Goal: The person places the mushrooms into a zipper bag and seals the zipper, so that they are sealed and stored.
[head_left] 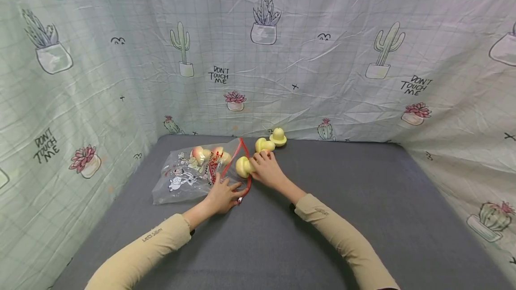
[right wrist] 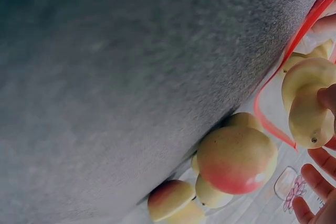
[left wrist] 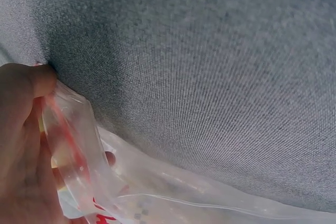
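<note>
A clear plastic zip bag with red edging and printed cartoons lies at the left, toy mushrooms showing through it. My left hand holds the near edge of its mouth; in the left wrist view, thumb and fingers pinch the plastic beside the red strip. My right hand grips a pale yellow toy mushroom at the bag's opening. The right wrist view shows that mushroom with the thumb on its stem, near the red strip.
Behind my right hand lie more mushrooms, one on its side and one cap down. A reddish-capped mushroom sits close by in the right wrist view. The grey tabletop meets a cactus-print curtain at the back.
</note>
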Available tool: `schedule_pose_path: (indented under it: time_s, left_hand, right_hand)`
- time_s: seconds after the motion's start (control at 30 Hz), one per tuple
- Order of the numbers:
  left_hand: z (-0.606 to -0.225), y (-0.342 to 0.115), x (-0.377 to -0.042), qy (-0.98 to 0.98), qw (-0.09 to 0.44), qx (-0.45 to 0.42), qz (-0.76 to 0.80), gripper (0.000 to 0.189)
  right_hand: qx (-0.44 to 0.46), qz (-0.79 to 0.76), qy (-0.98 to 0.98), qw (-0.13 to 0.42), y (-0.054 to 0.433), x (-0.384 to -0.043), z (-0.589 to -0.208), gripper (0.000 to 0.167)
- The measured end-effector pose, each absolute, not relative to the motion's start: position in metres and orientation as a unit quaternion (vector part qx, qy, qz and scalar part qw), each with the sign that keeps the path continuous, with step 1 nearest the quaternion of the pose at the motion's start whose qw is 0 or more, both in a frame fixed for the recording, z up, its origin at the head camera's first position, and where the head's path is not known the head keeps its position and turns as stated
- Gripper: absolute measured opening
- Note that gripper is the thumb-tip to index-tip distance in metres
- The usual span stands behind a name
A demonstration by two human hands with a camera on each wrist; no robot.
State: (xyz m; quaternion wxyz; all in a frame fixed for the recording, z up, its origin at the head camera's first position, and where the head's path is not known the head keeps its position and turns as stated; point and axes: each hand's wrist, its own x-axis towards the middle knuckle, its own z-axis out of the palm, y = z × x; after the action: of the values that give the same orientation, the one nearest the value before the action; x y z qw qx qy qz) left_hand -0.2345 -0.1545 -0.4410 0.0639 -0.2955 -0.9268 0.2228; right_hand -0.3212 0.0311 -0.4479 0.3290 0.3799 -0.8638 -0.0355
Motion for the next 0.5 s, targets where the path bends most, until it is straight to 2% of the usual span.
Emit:
schedule_pose_path:
  time_s: [0.5]
  left_hand:
    - [-0.444, -0.159, -0.236, -0.918, 0.100, -0.350, 0.160, 0.039]
  right_hand:
    - [0.380, -0.061, -0.873, 0.299, 0.012, -0.322, -0.446, 0.038]
